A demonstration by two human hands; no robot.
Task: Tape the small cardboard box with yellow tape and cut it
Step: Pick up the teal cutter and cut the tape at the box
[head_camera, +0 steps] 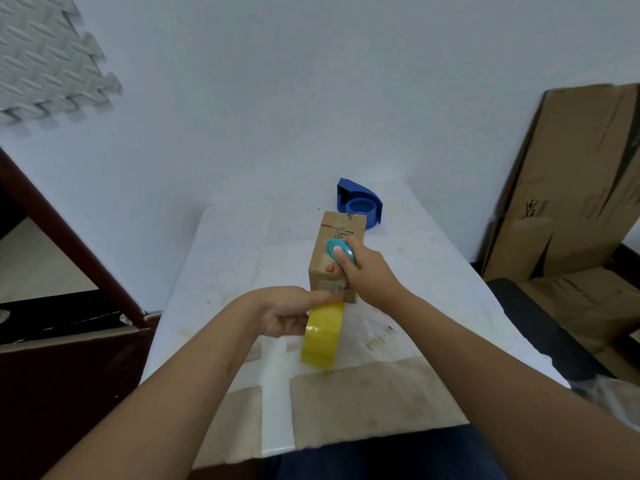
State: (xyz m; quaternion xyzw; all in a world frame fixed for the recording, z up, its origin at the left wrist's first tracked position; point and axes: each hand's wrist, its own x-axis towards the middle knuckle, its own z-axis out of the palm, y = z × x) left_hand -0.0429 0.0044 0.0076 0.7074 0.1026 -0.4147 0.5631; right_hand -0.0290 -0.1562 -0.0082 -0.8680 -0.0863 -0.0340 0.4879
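At the far left we see a foam mat (45,57) on the wall and a dark wooden frame (69,244) that runs down beside the table's (242,244) left edge, so room on that side is tight low down. The white tabletop left of the box lies bare, stained but open, up to the wall behind. Our left hand (287,311) comes in over the near half of the table, fingers curled closed on the yellow tape roll (323,336), which stands on edge just below the box's near end; the thumb reaches up to touch the near face of the box (337,258), where a strip of tape shows. The box sits on the table at mid-depth, long side running away from us. Our right hand (367,271) rests against its right side, fingers wrapped shut around a small teal cutter (341,251) held over the box top, thumb pressed on it. Behind the box, just beside its far end, stands a blue dispenser (360,206) near the table's back edge. Right of the box the tabletop is open to its edge, beyond which flattened cartons (571,188) lean on the wall above a dark bench (540,327).
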